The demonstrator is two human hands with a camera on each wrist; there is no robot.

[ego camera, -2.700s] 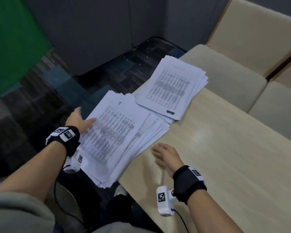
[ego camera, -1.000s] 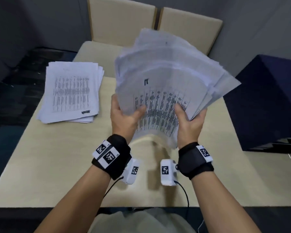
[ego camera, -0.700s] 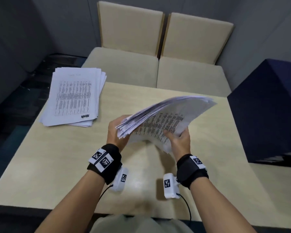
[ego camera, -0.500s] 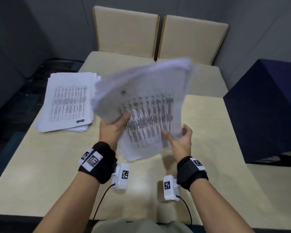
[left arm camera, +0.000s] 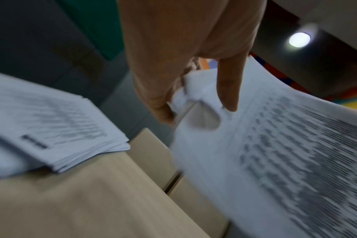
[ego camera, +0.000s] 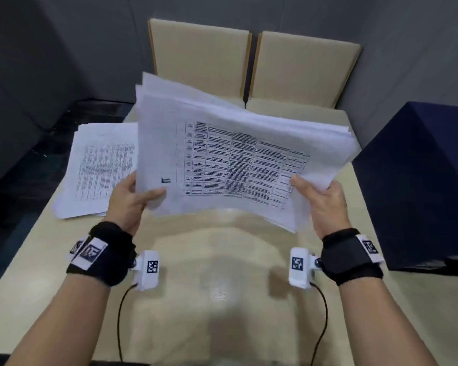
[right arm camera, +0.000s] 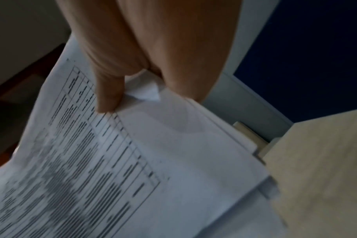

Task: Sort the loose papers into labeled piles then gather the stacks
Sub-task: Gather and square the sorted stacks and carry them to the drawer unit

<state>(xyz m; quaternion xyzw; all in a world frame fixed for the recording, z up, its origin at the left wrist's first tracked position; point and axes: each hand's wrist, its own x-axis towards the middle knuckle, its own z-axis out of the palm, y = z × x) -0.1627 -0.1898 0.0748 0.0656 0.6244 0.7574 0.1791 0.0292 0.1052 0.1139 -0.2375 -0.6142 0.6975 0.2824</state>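
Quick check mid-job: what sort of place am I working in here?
Probably an office meeting booth or small break-out nook. A pale wooden table faces a beige cushioned bench, grey partition walls close it in, and printed paper stacks fit office work.

— Can anything be read?
— On the held paper stack (ego camera: 238, 165), just beside the left hand (ego camera: 128, 199), a bold "IT" is seen sideways; the table text is illegible.
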